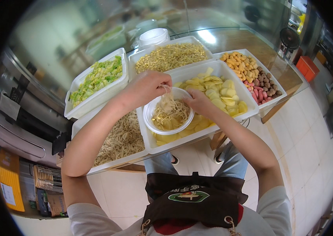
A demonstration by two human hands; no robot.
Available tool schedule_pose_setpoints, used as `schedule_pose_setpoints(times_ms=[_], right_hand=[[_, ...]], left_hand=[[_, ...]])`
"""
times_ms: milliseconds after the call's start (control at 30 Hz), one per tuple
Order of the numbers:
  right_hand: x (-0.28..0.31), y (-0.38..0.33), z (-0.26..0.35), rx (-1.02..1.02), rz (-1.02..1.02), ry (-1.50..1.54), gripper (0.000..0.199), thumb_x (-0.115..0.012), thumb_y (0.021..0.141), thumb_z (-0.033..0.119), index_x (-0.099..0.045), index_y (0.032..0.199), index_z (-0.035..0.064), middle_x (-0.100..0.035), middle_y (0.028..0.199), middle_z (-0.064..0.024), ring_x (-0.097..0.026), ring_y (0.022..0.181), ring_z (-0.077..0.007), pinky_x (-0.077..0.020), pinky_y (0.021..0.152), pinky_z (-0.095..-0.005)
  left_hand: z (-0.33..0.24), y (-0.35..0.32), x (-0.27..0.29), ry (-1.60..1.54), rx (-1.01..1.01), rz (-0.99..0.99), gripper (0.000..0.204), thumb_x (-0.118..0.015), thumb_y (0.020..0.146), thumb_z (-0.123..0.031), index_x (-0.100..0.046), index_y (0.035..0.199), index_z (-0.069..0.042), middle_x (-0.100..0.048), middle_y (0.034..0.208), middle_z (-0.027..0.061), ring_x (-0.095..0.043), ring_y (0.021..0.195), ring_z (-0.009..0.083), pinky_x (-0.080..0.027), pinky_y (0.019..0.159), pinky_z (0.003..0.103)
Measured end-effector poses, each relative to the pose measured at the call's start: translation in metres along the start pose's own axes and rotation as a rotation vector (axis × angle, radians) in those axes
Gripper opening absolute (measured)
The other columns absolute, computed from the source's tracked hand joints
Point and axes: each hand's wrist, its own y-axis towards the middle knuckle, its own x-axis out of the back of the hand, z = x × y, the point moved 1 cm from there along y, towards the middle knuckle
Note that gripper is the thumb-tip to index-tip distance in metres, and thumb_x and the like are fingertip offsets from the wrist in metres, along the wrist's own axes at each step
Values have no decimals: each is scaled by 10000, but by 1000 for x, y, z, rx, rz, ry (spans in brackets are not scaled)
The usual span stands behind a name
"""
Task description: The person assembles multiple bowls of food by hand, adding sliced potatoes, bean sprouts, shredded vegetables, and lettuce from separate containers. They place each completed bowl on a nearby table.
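My left hand [152, 84] pinches a small bunch of pale noodle-like strands [168, 94] just above a white round bowl [148, 118]. More strands and some yellow bean sprouts lie inside the bowl. Gripping the bowl's right rim is my right hand [198, 101], its thumb near the inner edge. The bowl is held over a white tray [249, 114] of pale yellow potato slices [219, 92]. Left of it, partly covered by my left forearm, a tray holds a heap of similar strands [123, 137].
Behind are chopped greens [97, 80] in a white basket, a tray of bean sprouts [170, 57] and stacked white bowls [154, 36]. A tray at right holds meatballs [266, 82] and sausage pieces. A glass panel rises behind the table; boxes [9, 177] stand lower left.
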Motion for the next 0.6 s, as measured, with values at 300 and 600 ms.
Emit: schedule_pose_setpoints(times_ms=[300, 600], right_hand=[[-13, -5, 57, 422, -10, -126, 230, -665, 772, 193, -652, 957, 57, -611, 999, -153, -504, 1039, -311, -399, 902, -400], [-21, 1, 37, 317, 114, -126, 272, -688, 775, 167, -630, 1019, 62, -617, 928, -100, -553, 961, -230, -436, 825, -334]], left_hand=[[11, 0, -4, -64, -22, -90, 128, -580, 829, -73, -593, 931, 3, -605, 821, 112, -587, 774, 208, -467, 713, 299], [22, -54, 72, -222, 188, -217, 154, -548, 844, -20, -620, 978, -47, -618, 893, 12, -550, 818, 85, -455, 711, 225]])
